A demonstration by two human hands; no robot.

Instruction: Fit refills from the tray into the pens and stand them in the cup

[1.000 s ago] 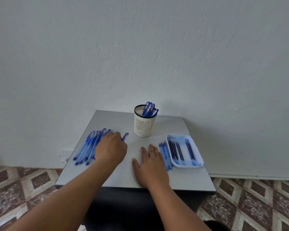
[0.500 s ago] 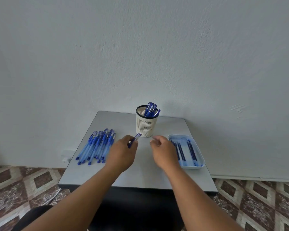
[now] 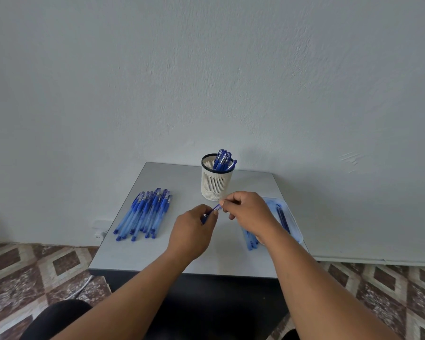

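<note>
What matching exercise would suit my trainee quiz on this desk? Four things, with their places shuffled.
Things:
1 cup
2 tray
3 loose pens
4 held pen

Places:
A table's left side
B between both hands
C table's right edge
D far middle of the table

Pairs: 1-D, 2-C, 3-A, 4-B

**Blue, blue and more blue on your desk**

Your pen cup (image 3: 216, 182) is cream with thin vertical slots and a black rim, stuffed with dark blue pens (image 3: 223, 160). The pile of pens (image 3: 144, 213) on the left is translucent light blue with darker blue caps and tips. Your tray (image 3: 295, 225) is pale blue and see-through, the refills (image 3: 282, 220) inside it dark navy. The table (image 3: 172, 177) is plain light grey, the wall (image 3: 206, 69) a washed-out white, and your floor (image 3: 35, 271) has brown and cream diamond tiles.
</note>
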